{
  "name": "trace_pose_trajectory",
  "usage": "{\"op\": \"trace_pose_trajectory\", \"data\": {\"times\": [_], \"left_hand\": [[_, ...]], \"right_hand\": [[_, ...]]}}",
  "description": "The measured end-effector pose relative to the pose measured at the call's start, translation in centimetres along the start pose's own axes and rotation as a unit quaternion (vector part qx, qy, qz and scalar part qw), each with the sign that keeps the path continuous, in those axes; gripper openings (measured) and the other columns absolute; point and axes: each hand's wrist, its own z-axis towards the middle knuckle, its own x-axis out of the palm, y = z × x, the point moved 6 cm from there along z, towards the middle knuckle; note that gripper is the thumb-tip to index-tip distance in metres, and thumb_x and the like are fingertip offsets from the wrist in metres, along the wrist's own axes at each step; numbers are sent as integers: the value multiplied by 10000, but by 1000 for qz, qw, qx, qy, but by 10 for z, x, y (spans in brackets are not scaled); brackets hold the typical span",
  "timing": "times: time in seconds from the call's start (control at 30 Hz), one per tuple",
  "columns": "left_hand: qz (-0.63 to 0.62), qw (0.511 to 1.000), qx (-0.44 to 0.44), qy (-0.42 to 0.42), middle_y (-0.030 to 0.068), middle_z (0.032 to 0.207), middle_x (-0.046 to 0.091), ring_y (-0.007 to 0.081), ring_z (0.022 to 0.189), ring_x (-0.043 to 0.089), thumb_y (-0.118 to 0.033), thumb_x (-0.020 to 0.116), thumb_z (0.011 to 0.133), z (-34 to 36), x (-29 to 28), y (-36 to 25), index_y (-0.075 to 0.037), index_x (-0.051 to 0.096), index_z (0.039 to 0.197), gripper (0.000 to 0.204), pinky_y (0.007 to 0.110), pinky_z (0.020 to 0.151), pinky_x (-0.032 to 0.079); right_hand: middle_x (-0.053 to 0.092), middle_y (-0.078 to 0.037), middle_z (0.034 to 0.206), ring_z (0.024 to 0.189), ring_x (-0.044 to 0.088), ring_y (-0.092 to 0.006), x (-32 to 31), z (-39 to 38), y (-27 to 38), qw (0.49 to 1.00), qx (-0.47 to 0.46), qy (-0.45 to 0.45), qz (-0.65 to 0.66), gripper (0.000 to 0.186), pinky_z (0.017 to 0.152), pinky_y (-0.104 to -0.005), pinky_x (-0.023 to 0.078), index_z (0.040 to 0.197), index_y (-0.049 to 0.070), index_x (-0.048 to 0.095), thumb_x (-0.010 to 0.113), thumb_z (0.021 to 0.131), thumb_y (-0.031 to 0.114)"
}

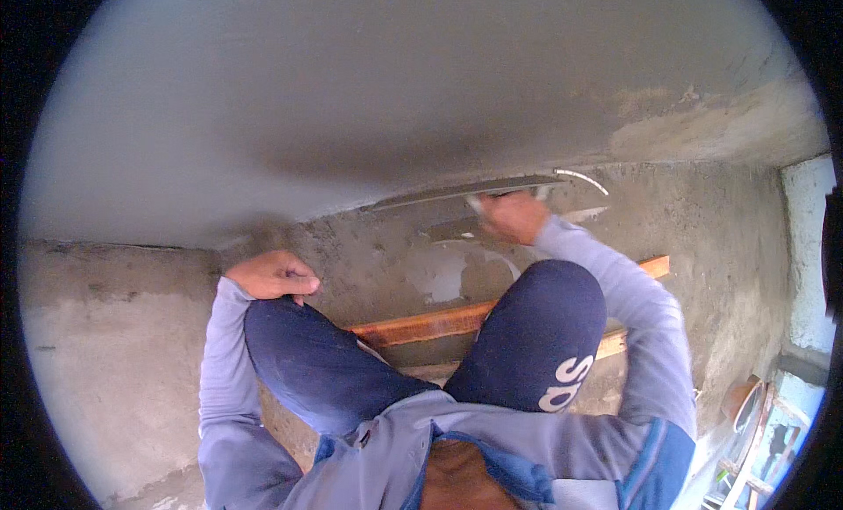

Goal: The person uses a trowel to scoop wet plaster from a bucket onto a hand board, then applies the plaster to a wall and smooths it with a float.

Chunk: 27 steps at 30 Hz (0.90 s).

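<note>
My right hand (514, 217) is closed and slightly blurred. It grips a long, thin, flat trowel (439, 192), whose blade lies along the line where the wet grey plaster surface (421, 80) meets the brownish wall (720, 220). A short white curved strip (584, 179) shows just past the trowel's right end. My left hand (274, 275) rests on my bent left knee, fingers curled in, with nothing visible in it.
Below my knees, an orange-brown wooden plank (426, 325) runs crosswise, with paler wood (612, 343) nearer me. At the lower right are a round-rimmed container (746, 406) and ladder-like bars (757, 484), beside a pale blue wall (810, 247).
</note>
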Motion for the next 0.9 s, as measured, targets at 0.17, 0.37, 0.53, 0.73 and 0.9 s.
{"op": "trace_pose_trajectory", "data": {"times": [0.17,0.37,0.53,0.73,0.9], "left_hand": [[-3,1000,0,-21,97,867,687,152,731,644,-486,532,919,1,0,15,43,667,1014,553,306,689,511],[-29,999,1,36,103,991,688,171,759,625,-414,485,955,-8,-1,23,5,653,1099,474,317,774,501],[5,999,-15,51,109,1012,682,175,793,626,-388,480,961,7,0,3,8,659,1088,452,316,773,504],[-13,998,-31,56,116,1011,682,142,799,614,-382,494,961,7,6,-5,17,639,1125,455,296,779,491],[-61,996,-51,26,129,1006,680,147,802,609,-378,502,957,-9,9,3,24,633,1115,452,292,799,478]], "right_hand": [[628,-179,637,596,643,-359,-35,83,24,988,32,-151,-9,328,560,-467,517,986,25,492,567,861,319],[665,-200,821,694,662,-353,-243,-32,-17,871,31,-487,46,515,626,-393,536,1119,15,574,717,740,332],[648,-83,742,587,618,-167,-315,-189,-86,704,164,-691,-12,316,566,-317,506,906,21,632,581,908,333],[535,-35,600,477,536,-141,-138,-167,-114,580,171,-629,489,408,411,-294,400,788,55,586,449,977,390],[539,-46,616,464,492,-130,-49,-116,-152,444,186,-627,613,428,402,-292,378,812,27,593,414,991,373]]}}
